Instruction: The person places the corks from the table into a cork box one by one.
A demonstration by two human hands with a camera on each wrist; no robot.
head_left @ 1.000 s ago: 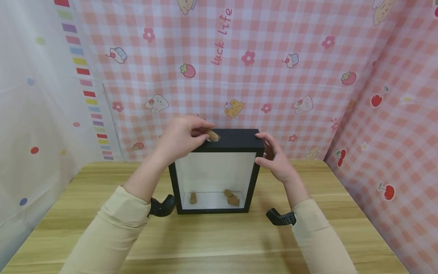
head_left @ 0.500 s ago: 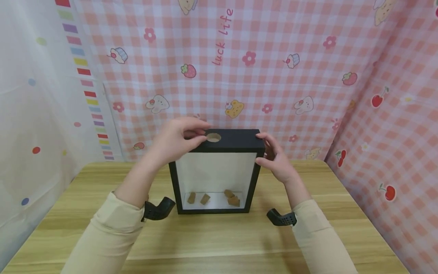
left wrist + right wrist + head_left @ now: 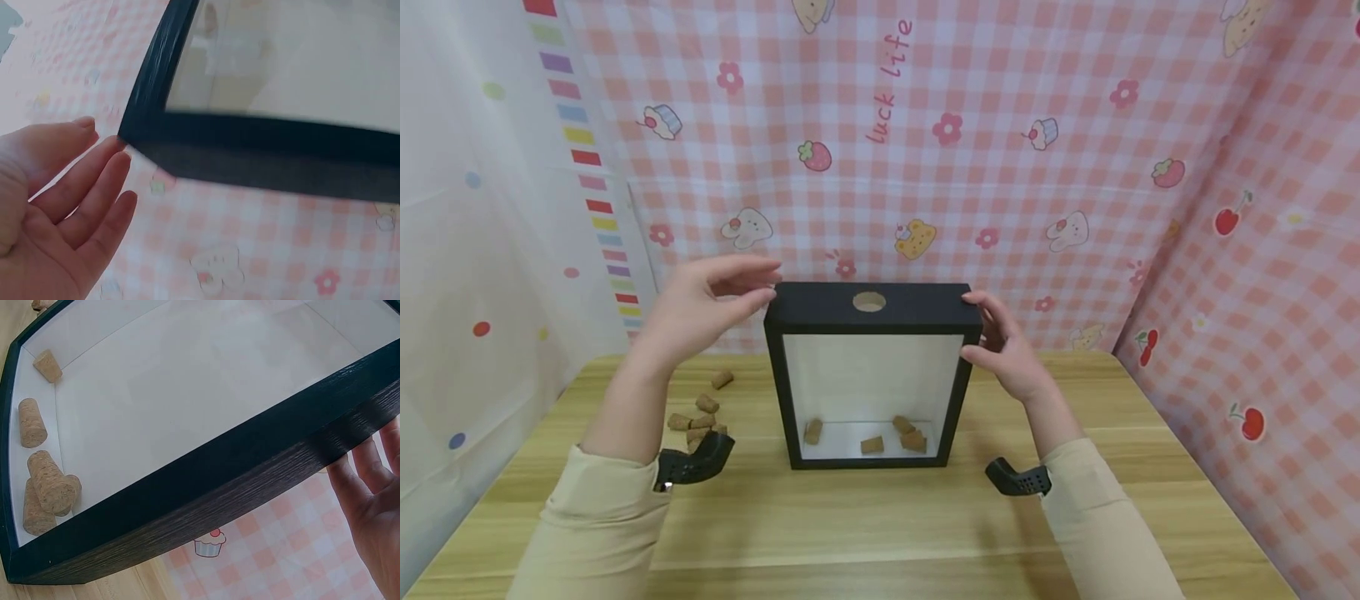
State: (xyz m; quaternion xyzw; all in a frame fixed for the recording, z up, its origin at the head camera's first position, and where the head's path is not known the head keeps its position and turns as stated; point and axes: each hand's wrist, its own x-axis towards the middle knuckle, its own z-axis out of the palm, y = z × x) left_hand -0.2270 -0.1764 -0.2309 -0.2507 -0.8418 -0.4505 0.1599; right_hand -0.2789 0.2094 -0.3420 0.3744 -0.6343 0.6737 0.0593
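Note:
A black-framed shadow box [image 3: 872,392] stands upright on the table, with a clear front, a white inside and a round hole [image 3: 868,302] in its top. Several corks lie on its floor: a lone cork [image 3: 813,431] at the left, another cork [image 3: 872,445] near the middle and a small heap of corks [image 3: 50,481] at the right. My left hand [image 3: 696,304], fingers extended and holding nothing, is beside the box's top left corner. At the top right corner my right hand [image 3: 1006,350] grips the frame, thumb in front and fingers on the top and far side.
Left of the box, partly behind the left wrist mount [image 3: 696,460], several loose corks [image 3: 700,421] lie on the wooden table [image 3: 880,533]. A pink checked cloth [image 3: 850,192] hangs close behind the table.
A cork my left hand held at the hole has dropped inside and shifted right along the floor. The emptied left hand has moved left, uncovering loose corks. My right hand stays put.

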